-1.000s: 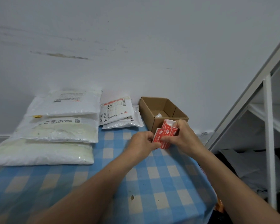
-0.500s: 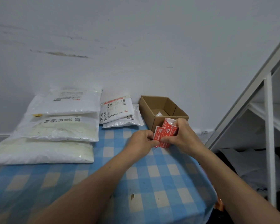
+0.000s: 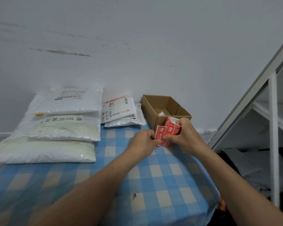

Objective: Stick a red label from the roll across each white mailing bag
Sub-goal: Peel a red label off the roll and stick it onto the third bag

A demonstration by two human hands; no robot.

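On our bench, the white mailing bags lie stacked at the left. Just before the cardboard box, our right hand grips the roll while our left hand pinches its loose red label. We judge we are peeling one off. Next we must free it cleanly and carry it to a bag.

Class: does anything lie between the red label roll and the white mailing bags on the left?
Nothing visible does. Both the left hand and right hand hold the red label roll; only bare checked tablecloth separates it from the white mailing bags. The cardboard box stands behind, off that path.
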